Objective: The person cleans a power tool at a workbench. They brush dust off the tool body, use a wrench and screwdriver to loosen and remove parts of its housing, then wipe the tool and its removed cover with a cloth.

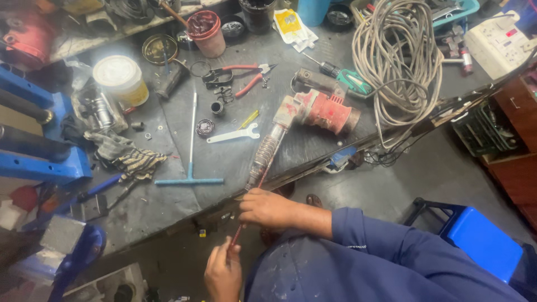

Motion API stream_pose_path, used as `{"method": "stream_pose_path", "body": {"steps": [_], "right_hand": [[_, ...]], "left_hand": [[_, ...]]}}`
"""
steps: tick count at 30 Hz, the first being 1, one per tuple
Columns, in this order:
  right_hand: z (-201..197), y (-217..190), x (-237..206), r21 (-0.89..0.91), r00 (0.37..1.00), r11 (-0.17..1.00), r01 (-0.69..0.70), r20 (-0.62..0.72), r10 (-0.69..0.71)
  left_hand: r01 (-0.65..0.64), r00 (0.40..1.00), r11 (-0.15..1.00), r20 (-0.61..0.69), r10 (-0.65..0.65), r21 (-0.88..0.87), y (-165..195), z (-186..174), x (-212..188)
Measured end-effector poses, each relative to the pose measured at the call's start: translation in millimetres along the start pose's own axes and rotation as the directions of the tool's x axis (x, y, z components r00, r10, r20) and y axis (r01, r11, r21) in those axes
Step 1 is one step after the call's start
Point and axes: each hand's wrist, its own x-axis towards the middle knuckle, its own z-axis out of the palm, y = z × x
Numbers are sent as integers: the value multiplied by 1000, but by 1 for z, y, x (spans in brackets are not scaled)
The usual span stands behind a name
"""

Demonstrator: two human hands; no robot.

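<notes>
At the workbench (pixel 168 196), seen from above, a blue vice (pixel 39 162) stands at 9 o'clock, with a striped rag (pixel 137 162) and a blue-handled T-bar wrench (pixel 190 162) lying flat just to its right. A white tub (pixel 120 78) sits at 10 o'clock and red-handled pliers (pixel 246 78) near 12.

The person's left hand (pixel 224 274), at 6 o'clock below the bench edge, has its fingers closed round the near end of a thin red rod (pixel 240 223). The right hand (pixel 268 207), just above, grips the same rod where it meets the long metal nose of a red power tool (pixel 313 114). The tool lies on its side near the frame's centre, its nose jutting to the bench's front edge.

The tool looks heavy and rigid, with greasy, probably slippery metal; the stout red body seems the surest hold. The rod looks light and stiff but easily bent.

Small loose parts crowd the nose's left side. At 1 o'clock a coil of grey cable (pixel 397 61) hems in the body. Open room lies over the floor, toward the blue stool (pixel 481 235) at 4 o'clock.
</notes>
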Motion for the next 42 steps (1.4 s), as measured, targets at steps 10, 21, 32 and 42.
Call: {"method": "stream_pose_path", "body": {"steps": [10,21,32,42], "right_hand": [[-1,-4,1,-40,1000,999,1,-6,-1],[5,-5,0,-106,999,994,-39,-7,39],[4,-7,1,-89,999,996,-15,-41,12],[14,-6,2,-79,998,996,-41,-40,38]], "left_hand": [[284,957,956,81,-278,-79,-7,-5,-4],[844,520,81,773,-365,-530,-27,17,-5],[-101,995,995,11,101,-28,-4,-10,-5],[721,691,478,474,-546,-501,-16,9,-1]]}}
